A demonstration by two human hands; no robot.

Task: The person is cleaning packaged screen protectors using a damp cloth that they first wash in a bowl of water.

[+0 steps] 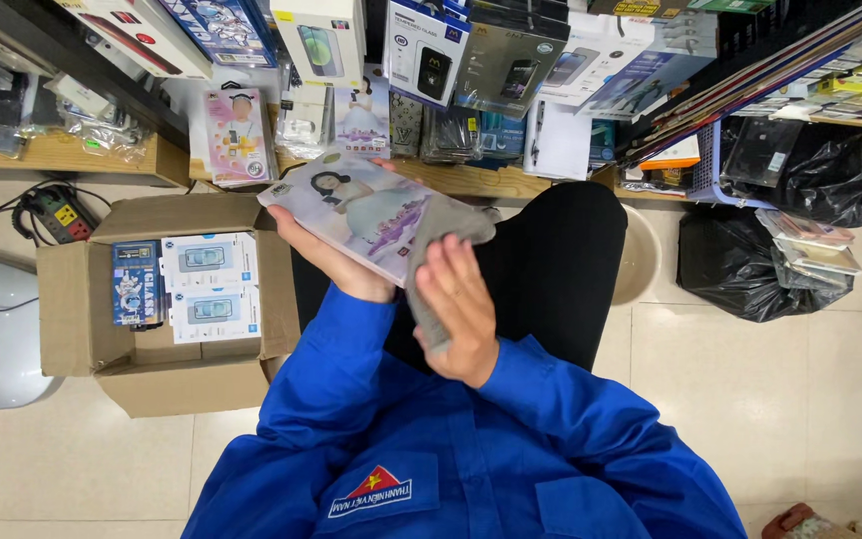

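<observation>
Beside the knees at left, open brown cardboard box (82, 319) of flat glossy packets, left hand (326, 262) with fingers gripping a flat glossy rectangular packet (361, 210) from beneath, right hand (459, 309) pressing a soft grey cloth (431, 260) onto it, crinkled black plastic bag (740, 269) on pale tiled floor (800, 399).

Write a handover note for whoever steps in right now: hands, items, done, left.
Left hand: holds the flat packet from underneath, over the lap.
Right hand: presses a grey cloth on the packet's right end.
Cardboard box on the floor at left, open, with several small boxed items inside.
Done: packet is out and in hand, cloth on it.
Left: most of the packet's face is uncovered by the cloth; whether it is wiped cannot be told.
</observation>
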